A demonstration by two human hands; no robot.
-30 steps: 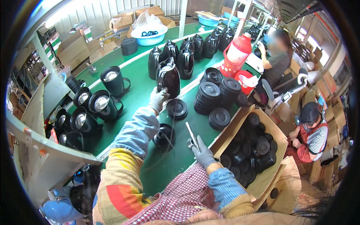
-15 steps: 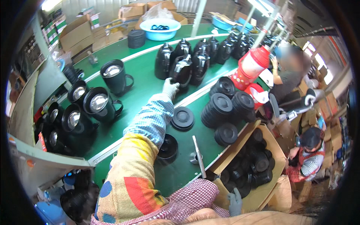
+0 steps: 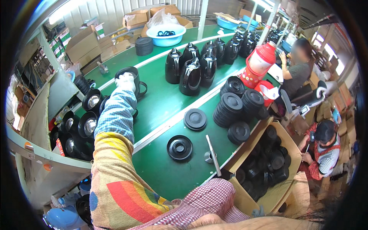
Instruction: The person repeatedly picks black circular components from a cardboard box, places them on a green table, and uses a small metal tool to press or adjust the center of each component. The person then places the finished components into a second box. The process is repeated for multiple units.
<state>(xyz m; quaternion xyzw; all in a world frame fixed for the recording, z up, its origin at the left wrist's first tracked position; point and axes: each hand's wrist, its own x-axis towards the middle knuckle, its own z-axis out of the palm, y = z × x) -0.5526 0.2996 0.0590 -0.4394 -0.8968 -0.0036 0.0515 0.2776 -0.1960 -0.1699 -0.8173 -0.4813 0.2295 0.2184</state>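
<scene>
My left hand [image 3: 125, 81], in a pale glove, is at the mouth of a black handled jug [image 3: 140, 89], its fingers curled at the rim. The hand and sleeve hide most of the opening. Beside that forearm stand several open black jugs [image 3: 89, 123] with shiny metal insides. Lidded black jugs [image 3: 190, 77] stand upright farther right on the green table. Only the grey-gloved fingertips of my right hand [image 3: 258, 211] show, apart, near the lower edge of a carton [image 3: 293, 165]; I see nothing in them.
A black round lid [image 3: 179, 148], more lids [image 3: 195, 119] and tall lid stacks [image 3: 227, 109] lie on the green table [image 3: 153, 172]. Nearby are a metal rod [image 3: 214, 155] and a red-and-white container [image 3: 259, 63]. A blue basin [image 3: 165, 36] stands behind; two people work at right.
My left hand has left the lidded jugs and swung left to the open jug. My right hand has dropped lower, now mostly hidden. The view has shifted slightly.
</scene>
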